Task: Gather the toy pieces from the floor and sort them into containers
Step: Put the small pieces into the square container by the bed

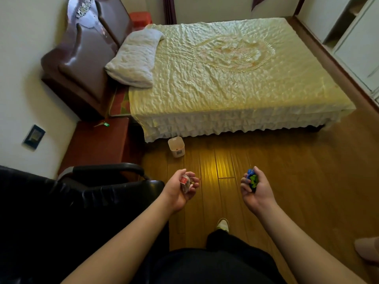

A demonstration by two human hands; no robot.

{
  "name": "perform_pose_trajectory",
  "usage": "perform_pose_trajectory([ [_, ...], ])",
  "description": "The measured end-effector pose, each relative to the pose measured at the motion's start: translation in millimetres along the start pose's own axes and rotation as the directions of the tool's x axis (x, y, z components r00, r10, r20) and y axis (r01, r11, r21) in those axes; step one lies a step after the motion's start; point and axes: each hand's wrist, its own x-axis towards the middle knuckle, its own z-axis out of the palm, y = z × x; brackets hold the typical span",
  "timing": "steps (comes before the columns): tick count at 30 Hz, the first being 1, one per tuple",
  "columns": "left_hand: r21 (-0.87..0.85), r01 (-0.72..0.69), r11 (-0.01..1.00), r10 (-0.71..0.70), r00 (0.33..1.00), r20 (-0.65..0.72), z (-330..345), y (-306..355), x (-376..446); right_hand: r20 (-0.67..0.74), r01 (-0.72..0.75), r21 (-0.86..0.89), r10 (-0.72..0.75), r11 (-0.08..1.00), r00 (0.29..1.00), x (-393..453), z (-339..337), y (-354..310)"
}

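Observation:
My left hand (180, 191) is held palm up over the wooden floor, its fingers curled around a small clear packet with a red label (185, 182) and some tiny pieces. My right hand (256, 191) is at the same height further right, closed on a blue and green toy piece (251, 178). A small pale plastic container (176, 146) stands on the floor at the foot corner of the bed, ahead of my left hand. I see no loose toy pieces on the floor.
A bed (225, 78) with a yellow ruffled cover fills the middle. A red-brown bedside cabinet (96, 144) with a small green object (106, 124) is left. A black leather chair (71, 201) stands close at my left. White wardrobe (361, 48) on the right. My shoe (223, 224) is below.

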Motion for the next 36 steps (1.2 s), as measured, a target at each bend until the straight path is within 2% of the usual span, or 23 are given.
perform_pose_trajectory([
  [8,-0.016,-0.093,0.996,0.09,0.986,-0.138,47.1,58.4,60.8,0.06,-0.058,-0.098,0.064,0.994,0.996,82.9,66.6,-59.7],
  [11,-0.02,-0.076,0.997,0.072,0.984,-0.165,55.5,72.2,75.1,0.084,-0.107,-0.104,0.116,0.989,0.99,106.8,89.2,-69.8],
  [17,-0.019,-0.015,1.0,0.01,0.969,-0.248,45.1,108.8,115.3,0.099,-0.178,-0.149,0.193,0.973,0.976,159.4,131.8,-70.4],
  [23,0.046,0.009,0.999,0.011,0.913,-0.409,18.5,164.1,186.1,0.046,-0.219,-0.138,0.228,0.966,0.973,228.5,181.8,-61.7],
  [28,0.12,0.084,0.989,-0.029,0.913,-0.406,3.3,224.7,250.4,-0.009,-0.242,-0.129,0.243,0.962,0.97,287.8,230.4,-52.2],
  [32,0.169,0.09,0.981,-0.016,0.919,-0.395,-5.9,272.9,290.1,-0.055,-0.249,-0.128,0.243,0.96,0.968,330.2,271.2,-41.9],
  [36,0.137,0.098,0.986,-0.043,0.934,-0.355,-13.8,308.3,328.8,-0.071,-0.259,-0.112,0.253,0.959,0.965,371.4,298.6,-31.4],
])
